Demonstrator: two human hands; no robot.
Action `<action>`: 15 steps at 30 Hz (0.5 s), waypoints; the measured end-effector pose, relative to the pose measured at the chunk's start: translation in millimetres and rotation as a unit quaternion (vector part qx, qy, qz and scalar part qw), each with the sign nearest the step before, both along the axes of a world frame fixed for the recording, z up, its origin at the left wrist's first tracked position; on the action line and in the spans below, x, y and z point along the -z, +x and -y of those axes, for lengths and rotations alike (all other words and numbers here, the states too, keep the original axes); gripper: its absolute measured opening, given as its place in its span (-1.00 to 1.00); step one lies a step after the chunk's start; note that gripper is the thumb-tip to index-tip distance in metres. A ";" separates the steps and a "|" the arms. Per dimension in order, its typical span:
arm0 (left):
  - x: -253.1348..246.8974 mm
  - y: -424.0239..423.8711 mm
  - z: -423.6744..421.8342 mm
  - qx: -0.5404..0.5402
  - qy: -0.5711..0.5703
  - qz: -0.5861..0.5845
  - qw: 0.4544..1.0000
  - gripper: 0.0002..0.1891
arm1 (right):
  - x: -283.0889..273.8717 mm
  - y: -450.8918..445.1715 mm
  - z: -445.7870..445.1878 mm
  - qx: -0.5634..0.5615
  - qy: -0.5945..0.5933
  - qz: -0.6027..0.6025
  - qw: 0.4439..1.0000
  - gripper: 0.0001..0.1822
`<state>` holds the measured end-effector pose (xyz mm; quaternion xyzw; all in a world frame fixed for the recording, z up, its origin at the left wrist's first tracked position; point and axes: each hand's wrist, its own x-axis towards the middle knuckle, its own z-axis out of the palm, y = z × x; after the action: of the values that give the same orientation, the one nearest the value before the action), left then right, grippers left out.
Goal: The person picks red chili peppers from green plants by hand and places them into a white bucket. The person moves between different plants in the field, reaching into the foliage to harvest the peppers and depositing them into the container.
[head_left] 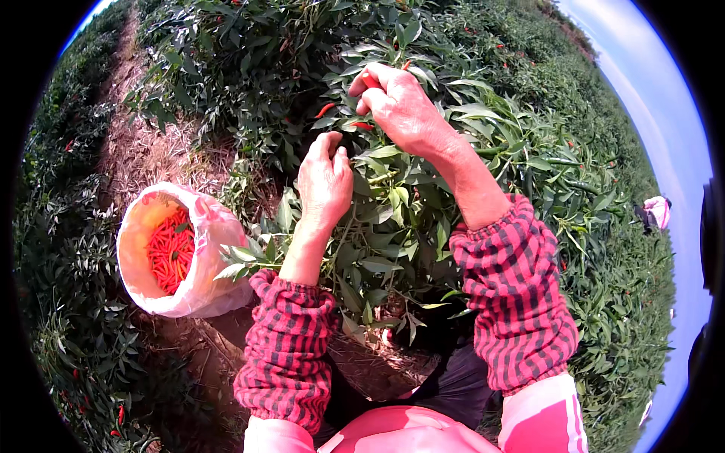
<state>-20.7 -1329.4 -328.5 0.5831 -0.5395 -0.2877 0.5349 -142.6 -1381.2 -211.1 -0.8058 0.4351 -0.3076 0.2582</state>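
Note:
My right hand is up among the leaves of a chili pepper plant, its fingers curled round a red chili pepper. Lower and to the left, my left hand is raised with its fingers bent; whether anything lies in them is hidden. Between and above the hands, a red chili and another red chili show against the foliage. To the left of my left forearm stands a bucket lined with a whitish plastic bag, holding many picked red chilies and a few green leaves.
A strip of bare soil and straw runs between the plant rows on the left. Dense pepper plants surround me, with green chilies on the right. Someone in light clothing is far off at the right edge.

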 end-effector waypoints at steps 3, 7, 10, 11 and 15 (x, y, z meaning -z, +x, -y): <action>63.8 -38.5 29.9 0.053 0.012 -0.108 0.993 -0.72 | 55.6 -11.4 34.4 0.060 -0.042 -0.355 0.932 -0.77; 67.6 -37.4 47.8 0.148 -0.028 -0.170 0.974 -0.67 | 95.9 -24.5 44.3 0.065 -0.041 -0.258 0.963 -0.83; 66.3 -42.0 64.3 0.197 -0.018 -0.209 0.958 -0.74 | 86.1 -26.7 35.0 0.107 -0.090 -0.195 0.971 -0.77; 67.2 -40.9 68.3 0.218 0.005 -0.178 0.960 -0.76 | 88.5 -30.0 37.8 0.112 -0.081 -0.159 0.977 -0.74; 61.1 -61.6 71.9 0.146 0.018 -0.325 0.934 -0.80 | 81.7 -52.2 43.9 0.043 -0.137 -0.118 0.983 -0.74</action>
<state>-82.3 -1401.3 -389.7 0.3822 -0.4099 -0.5460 0.6227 -194.8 -1425.1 -292.8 -0.8445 0.4508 -0.2781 0.0790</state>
